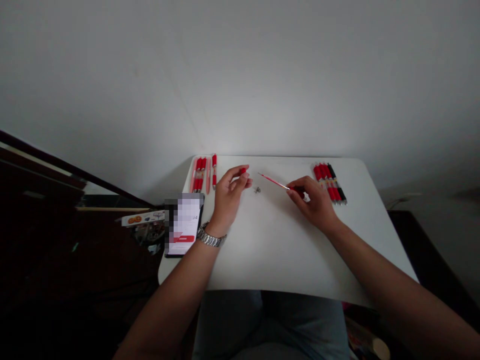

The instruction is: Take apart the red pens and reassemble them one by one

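Observation:
My left hand [228, 196], with a metal watch [212, 237] on the wrist, pinches a small red pen part [243, 171] between thumb and fingers. Over the table's right half, my right hand [315, 206] is closed on a red pen piece, mostly hidden by the fingers. From it a thin red pen refill [273, 182] sticks out, its tip pointing left towards my left hand but apart from it. Some tiny metallic bits [257, 190], too small to name, lie on the table between the hands.
The white table [262, 250] meets the wall at its back edge. Red and pink pens [199, 172] lie back left, beside another red pen [214, 171]. A phone or tablet [185, 225] sits at the left edge. Several red pens [324, 180] and a black pen [336, 181] lie right.

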Tool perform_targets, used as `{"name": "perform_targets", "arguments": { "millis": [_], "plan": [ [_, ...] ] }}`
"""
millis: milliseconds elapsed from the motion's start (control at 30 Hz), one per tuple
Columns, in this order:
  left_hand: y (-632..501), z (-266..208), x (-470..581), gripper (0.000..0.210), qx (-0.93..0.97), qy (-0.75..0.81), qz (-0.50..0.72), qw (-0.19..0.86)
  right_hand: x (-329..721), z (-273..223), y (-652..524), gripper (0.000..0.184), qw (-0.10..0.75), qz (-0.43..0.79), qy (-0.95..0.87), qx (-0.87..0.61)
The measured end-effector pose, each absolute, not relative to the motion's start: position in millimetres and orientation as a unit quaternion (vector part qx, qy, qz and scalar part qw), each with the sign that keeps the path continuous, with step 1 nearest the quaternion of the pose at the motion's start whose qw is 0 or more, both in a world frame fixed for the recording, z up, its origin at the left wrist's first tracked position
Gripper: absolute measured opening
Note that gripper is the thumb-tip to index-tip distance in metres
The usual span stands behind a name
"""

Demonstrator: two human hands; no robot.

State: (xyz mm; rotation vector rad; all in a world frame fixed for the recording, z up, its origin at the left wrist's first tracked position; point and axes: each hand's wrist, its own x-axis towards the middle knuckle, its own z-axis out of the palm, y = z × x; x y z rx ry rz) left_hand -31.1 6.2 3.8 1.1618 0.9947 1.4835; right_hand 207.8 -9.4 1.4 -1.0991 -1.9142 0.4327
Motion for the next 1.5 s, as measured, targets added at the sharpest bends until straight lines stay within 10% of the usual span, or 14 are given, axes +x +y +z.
{"name": "perform_targets", "arguments": {
  "millis": [1067,1500],
  "plan": [
    [5.4,4.5,-35.1,0.019,0.623,0.433,0.541,0.364,206.4,0.2,-8.0,0.010,0.388,0.182,-0.788,-0.442],
    [-0.6,3.5,-22.4,0.031,0.580,0.362,0.540,0.491,200.3,4.4,-11.9,0.008,0.399,0.177,-0.793,-0.425]
  ]
}}
